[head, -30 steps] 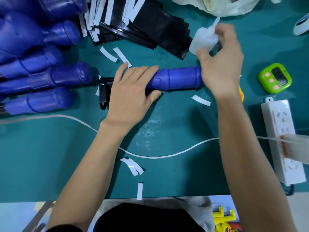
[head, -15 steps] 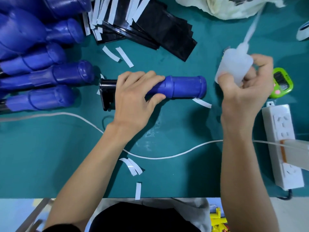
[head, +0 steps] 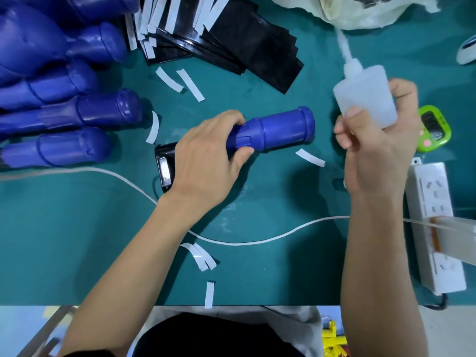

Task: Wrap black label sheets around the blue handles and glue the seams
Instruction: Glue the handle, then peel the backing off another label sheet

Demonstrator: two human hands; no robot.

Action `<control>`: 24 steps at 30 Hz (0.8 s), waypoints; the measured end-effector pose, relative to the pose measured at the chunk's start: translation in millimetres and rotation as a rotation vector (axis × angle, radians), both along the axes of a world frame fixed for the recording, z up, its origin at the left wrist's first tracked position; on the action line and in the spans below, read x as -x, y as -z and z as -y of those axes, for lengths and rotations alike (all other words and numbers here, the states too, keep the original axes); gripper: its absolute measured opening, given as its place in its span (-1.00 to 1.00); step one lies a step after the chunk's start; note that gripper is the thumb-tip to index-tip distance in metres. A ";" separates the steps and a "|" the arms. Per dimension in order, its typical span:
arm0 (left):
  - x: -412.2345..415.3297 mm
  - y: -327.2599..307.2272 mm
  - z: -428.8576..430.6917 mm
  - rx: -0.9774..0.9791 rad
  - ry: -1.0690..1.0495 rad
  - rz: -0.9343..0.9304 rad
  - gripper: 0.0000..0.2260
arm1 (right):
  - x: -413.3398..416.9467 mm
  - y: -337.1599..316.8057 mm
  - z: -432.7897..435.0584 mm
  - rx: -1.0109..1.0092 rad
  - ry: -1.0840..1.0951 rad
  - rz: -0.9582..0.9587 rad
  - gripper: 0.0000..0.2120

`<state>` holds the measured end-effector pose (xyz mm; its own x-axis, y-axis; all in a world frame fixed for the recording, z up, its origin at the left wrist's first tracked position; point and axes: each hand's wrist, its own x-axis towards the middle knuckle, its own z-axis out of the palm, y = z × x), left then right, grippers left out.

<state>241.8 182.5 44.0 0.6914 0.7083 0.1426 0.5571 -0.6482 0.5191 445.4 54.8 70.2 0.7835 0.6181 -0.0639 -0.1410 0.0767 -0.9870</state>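
A blue handle (head: 280, 130) lies across the middle of the green mat, its thick end to the right and tilted slightly up. My left hand (head: 206, 161) grips its narrow part, where a black label sheet (head: 164, 161) shows at the left end under my palm. My right hand (head: 376, 145) holds a translucent white glue bottle (head: 365, 96) to the right of the handle, with the nozzle pointing up and away. A stack of black label sheets (head: 242, 39) with white backing strips lies at the top centre.
Several more blue handles (head: 64, 114) are piled at the left. White backing strips (head: 190, 85) are scattered on the mat. A white cable (head: 247, 242) crosses the mat to a power strip (head: 435, 228) at the right. A green timer (head: 435, 128) and a cloth (head: 360, 11) sit at the upper right.
My right hand has carried the glue bottle from the handle's right end out to the right and turned its nozzle upward. My left hand has rolled and tilted the handle.
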 end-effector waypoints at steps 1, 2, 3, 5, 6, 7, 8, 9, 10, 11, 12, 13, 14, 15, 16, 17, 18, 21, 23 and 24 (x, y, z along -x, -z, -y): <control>-0.2 -0.5 2.0 0.001 -0.025 -0.026 -0.65 | 0.3 0.1 0.0 0.005 -0.003 -0.026 -0.74; -1.0 -1.3 2.8 -0.003 -0.039 -0.050 -0.65 | 0.7 0.0 -0.1 -0.001 -0.002 -0.062 -0.75; -1.7 -1.8 2.9 -0.008 -0.043 -0.069 -0.65 | 0.9 -0.3 0.3 -0.020 0.001 -0.114 -0.74; -3.2 -2.8 1.5 -0.033 -0.023 -0.099 -0.64 | -0.2 -1.7 1.0 -0.094 0.024 -0.261 -0.74; -3.6 -2.7 1.1 -0.058 0.006 -0.115 -0.63 | -1.2 -2.1 1.1 -0.139 0.040 -0.356 -0.75; -3.5 -2.3 0.6 -0.085 0.044 -0.137 -0.62 | -2.2 -2.6 1.2 -0.182 0.051 -0.453 -0.76; -3.0 -2.1 -0.3 -0.104 0.077 -0.162 -0.61 | -2.6 -3.0 0.9 -0.214 0.051 -0.536 -0.77; -2.2 -1.8 -1.3 -0.119 0.095 -0.181 -0.60 | -2.4 -3.4 0.8 -0.221 0.042 -0.583 -0.79; -2.0 -1.3 -1.6 -0.133 0.099 -0.188 -0.59 | -2.3 -3.6 0.9 -0.205 0.025 -0.588 -0.79; -2.1 -0.8 -1.1 -0.147 0.092 -0.185 -0.60 | -1.8 -3.6 0.9 -0.177 0.008 -0.565 -0.78; -2.4 0.0 0.6 -0.160 0.080 -0.178 -0.60 | -1.1 -3.3 0.7 -0.153 -0.003 -0.533 -0.75; -2.4 1.2 3.1 -0.176 0.071 -0.169 -0.61 | -0.1 -3.3 -0.1 -0.139 -0.001 -0.504 -0.73; -2.3 2.7 6.6 -0.203 0.066 -0.153 -0.61 | 0.6 -3.0 -1.0 -0.130 0.018 -0.476 -0.71; -1.8 4.4 9.8 -0.241 0.064 -0.129 -0.63 | 1.3 -2.7 -1.5 -0.124 0.049 -0.449 -0.70; -1.2 6.1 12.6 -0.287 0.062 -0.096 -0.65 | 1.6 -1.7 -2.1 -0.125 0.087 -0.429 -0.71; -1.2 7.3 13.7 -0.331 0.061 -0.057 -0.68 | 1.6 -1.0 -1.8 -0.135 0.126 -0.420 -0.75; -1.6 8.8 13.2 -0.368 0.061 -0.019 -0.70 | 1.4 0.2 -1.0 -0.150 0.159 -0.419 -0.80; -3.8 12.3 9.0 -0.436 0.051 0.052 -0.73 | 1.0 0.3 0.3 -0.199 0.211 -0.434 -0.86; -5.4 12.9 8.7 -0.466 0.034 0.098 -0.71 | 2.0 -3.2 -1.8 -0.202 0.236 -0.433 -0.85; -6.4 13.2 9.4 -0.474 0.022 0.126 -0.68 | 3.4 -4.7 -3.0 -0.194 0.248 -0.424 -0.80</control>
